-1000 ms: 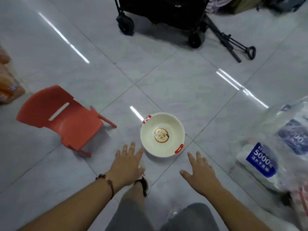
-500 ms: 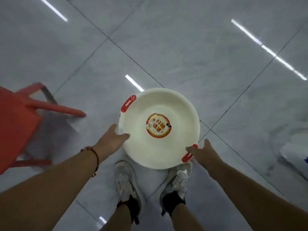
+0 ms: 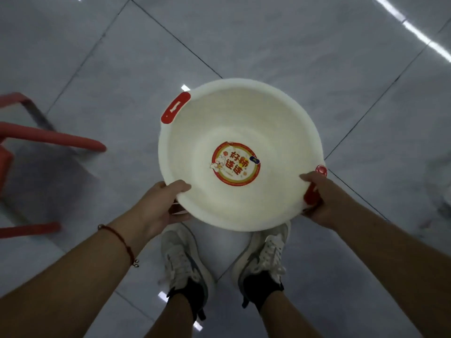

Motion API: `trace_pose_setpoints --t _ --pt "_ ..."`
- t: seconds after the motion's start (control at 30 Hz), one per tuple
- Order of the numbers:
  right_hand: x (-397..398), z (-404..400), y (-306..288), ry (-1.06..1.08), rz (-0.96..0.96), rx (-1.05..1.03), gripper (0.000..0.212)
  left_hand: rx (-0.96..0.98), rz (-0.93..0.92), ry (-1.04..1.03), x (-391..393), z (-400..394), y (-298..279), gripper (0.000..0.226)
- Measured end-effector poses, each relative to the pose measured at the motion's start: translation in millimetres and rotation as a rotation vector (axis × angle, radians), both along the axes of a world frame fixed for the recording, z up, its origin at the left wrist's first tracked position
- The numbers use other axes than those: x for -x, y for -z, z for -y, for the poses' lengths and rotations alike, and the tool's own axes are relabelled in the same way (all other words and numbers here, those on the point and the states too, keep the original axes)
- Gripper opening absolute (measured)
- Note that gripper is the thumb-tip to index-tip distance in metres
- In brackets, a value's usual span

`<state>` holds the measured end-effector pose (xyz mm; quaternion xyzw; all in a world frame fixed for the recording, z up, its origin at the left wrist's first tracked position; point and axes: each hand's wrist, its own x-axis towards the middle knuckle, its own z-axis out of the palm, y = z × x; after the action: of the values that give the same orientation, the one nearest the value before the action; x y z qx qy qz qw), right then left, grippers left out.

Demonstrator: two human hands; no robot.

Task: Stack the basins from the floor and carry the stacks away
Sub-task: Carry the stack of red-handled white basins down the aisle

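A white basin (image 3: pixel 244 118) with red handles and a round red sticker on its bottom is held in front of me above the grey tiled floor. My left hand (image 3: pixel 161 206) grips its near left rim, thumb over the edge and fingers underneath. My right hand (image 3: pixel 322 198) grips the near right rim at the red handle (image 3: pixel 310 193), thumb inside the rim. The other red handle (image 3: pixel 175 107) is at the far left of the rim. A hint of red shows under the basin by my left fingers; I cannot tell whether a second basin sits beneath.
An overturned red plastic chair (image 3: pixel 48 140) lies on the floor at the left, its legs pointing toward the basin. My two feet in white sneakers (image 3: pixel 185 259) stand directly below the basin. Grey tiles (image 3: pixel 292 45) stretch ahead.
Both hands reached down to the basin, took its rim at the left and right, and the basin now appears larger and closer to me. The view has tilted down over my feet.
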<state>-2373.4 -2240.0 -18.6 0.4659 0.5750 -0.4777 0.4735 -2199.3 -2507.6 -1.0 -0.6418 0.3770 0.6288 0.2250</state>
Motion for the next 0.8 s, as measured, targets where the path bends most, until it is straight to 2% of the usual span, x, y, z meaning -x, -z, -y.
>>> trace_pose_setpoints --t 0.13,0.2,0.27,0.3,0.37,0.43,0.53,0.63,0.8 --pt "36 -9 -105 0.005 -0.009 0.064 0.031 -0.058 0.026 -0.035 31 3 -105 0.027" --pt "46 -17 -190 -0.001 -0.016 0.121 0.039 -0.045 0.005 -0.024 50 0 -181 0.024" --pt "47 -28 -288 0.015 -0.042 0.187 0.062 -0.043 -0.049 -0.024 62 -2 -267 0.023" --pt "45 -33 -339 0.027 -0.077 0.203 0.066 -0.042 -0.086 -0.032 66 -3 -312 0.025" --pt "33 -42 -431 0.097 -0.187 0.246 0.048 -0.041 -0.149 -0.025 73 -3 -393 0.028" --pt "19 -49 -498 0.202 -0.283 0.269 0.037 -0.042 -0.235 0.008 82 -2 -459 0.030" --pt "-9 -54 -586 0.301 -0.417 0.256 0.031 -0.047 -0.378 0.110 95 -5 -538 0.034" --pt "-50 -66 -659 0.438 -0.534 0.198 0.047 -0.057 -0.524 0.258 102 -15 -611 0.031" --pt "-153 -82 -741 0.705 -0.718 0.234 0.050 -0.095 -0.660 0.581 79 -40 -701 0.029"
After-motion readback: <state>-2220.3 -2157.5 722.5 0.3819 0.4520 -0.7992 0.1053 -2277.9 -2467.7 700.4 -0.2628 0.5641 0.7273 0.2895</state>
